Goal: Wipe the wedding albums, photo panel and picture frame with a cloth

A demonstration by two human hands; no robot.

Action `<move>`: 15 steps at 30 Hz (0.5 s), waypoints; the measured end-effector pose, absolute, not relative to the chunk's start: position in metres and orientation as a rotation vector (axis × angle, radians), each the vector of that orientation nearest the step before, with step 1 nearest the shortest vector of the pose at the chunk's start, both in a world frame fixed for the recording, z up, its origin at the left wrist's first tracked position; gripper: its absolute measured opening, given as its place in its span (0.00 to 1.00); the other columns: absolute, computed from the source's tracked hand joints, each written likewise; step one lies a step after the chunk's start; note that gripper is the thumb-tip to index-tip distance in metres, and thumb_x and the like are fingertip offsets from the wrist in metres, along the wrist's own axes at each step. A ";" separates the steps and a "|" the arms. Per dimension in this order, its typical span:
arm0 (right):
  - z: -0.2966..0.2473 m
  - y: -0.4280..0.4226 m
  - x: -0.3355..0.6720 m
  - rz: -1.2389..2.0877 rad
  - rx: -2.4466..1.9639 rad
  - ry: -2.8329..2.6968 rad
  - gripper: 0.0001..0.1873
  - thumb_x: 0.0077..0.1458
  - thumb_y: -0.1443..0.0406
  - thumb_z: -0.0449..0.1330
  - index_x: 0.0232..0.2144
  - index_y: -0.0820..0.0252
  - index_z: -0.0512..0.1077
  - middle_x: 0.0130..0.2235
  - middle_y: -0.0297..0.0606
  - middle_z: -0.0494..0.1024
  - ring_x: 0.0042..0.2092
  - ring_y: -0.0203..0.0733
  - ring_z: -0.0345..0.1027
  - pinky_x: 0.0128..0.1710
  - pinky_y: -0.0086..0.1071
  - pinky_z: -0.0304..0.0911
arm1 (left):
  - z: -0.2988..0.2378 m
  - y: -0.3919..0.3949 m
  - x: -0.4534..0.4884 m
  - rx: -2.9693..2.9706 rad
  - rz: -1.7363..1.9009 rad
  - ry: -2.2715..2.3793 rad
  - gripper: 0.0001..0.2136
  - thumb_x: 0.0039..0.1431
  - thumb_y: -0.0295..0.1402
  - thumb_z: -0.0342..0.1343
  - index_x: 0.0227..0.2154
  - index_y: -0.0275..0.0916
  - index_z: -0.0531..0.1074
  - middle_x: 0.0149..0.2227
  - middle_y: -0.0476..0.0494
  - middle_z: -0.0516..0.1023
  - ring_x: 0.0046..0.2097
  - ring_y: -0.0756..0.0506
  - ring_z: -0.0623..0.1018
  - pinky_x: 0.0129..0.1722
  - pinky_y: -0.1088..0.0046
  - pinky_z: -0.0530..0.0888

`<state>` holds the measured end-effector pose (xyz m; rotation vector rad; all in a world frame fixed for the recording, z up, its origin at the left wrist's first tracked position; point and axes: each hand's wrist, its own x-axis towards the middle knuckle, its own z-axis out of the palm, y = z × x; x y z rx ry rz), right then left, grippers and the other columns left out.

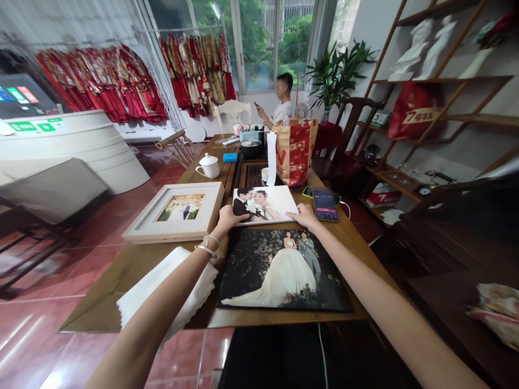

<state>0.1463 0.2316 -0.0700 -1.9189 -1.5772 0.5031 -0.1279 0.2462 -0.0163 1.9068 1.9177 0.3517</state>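
Observation:
A white photo album [279, 202] with a couple's wedding picture on its cover lies toward the middle of the wooden table. My left hand [231, 219] grips its near left corner, thumb on top. At its near right corner my right hand [305, 216] holds the edge the same way. Closer to me is a large dark wedding photo panel [284, 270], lying flat below my wrists. A pale framed picture [178, 210] rests left of my left hand. Under my left forearm a white paper towel [174, 286] is spread, partly hidden by the arm.
Right of the album lie a phone [325, 204] with a cable and a green-edged phone [307, 192]. Behind stand a red and brown paper bag [295, 154], a lidded white cup [209, 166] and a black pot [251, 147]. A person [281, 102] sits at the far end.

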 end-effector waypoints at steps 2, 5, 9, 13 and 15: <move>-0.068 0.231 0.143 0.502 -1.947 -1.566 0.22 0.40 0.53 0.67 0.34 0.64 0.72 0.42 0.49 0.72 0.46 0.53 0.66 0.45 0.42 0.61 | -0.015 0.243 -0.127 1.967 0.351 1.953 0.15 0.63 0.38 0.54 0.48 0.36 0.68 0.48 0.42 0.71 0.46 0.43 0.74 0.44 0.59 0.74; -0.061 0.228 0.137 0.488 -1.936 -1.558 0.21 0.41 0.55 0.67 0.35 0.63 0.73 0.42 0.49 0.71 0.48 0.55 0.65 0.48 0.43 0.60 | -0.015 0.240 -0.124 2.038 0.350 1.998 0.15 0.63 0.38 0.54 0.48 0.36 0.68 0.48 0.41 0.71 0.46 0.43 0.74 0.44 0.59 0.73; -0.047 0.209 0.146 0.408 -1.828 -1.542 0.23 0.45 0.55 0.64 0.42 0.63 0.73 0.46 0.50 0.70 0.52 0.56 0.62 0.52 0.46 0.58 | -0.015 0.236 -0.119 2.110 0.329 2.031 0.15 0.63 0.38 0.54 0.49 0.37 0.67 0.49 0.41 0.71 0.46 0.43 0.74 0.44 0.59 0.73; -0.045 0.150 0.180 0.366 -1.730 -1.478 0.21 0.52 0.53 0.58 0.45 0.58 0.71 0.47 0.45 0.71 0.47 0.50 0.67 0.49 0.45 0.63 | -0.009 0.221 -0.113 2.196 0.362 2.048 0.23 0.62 0.40 0.53 0.54 0.29 0.61 0.50 0.30 0.69 0.52 0.36 0.70 0.49 0.57 0.68; -0.053 0.111 0.198 0.379 -1.735 -1.430 0.22 0.53 0.51 0.56 0.45 0.57 0.70 0.46 0.45 0.71 0.45 0.50 0.69 0.45 0.45 0.67 | -0.001 0.200 -0.113 2.258 0.386 2.035 0.26 0.62 0.40 0.51 0.57 0.27 0.56 0.54 0.24 0.64 0.57 0.32 0.64 0.51 0.56 0.65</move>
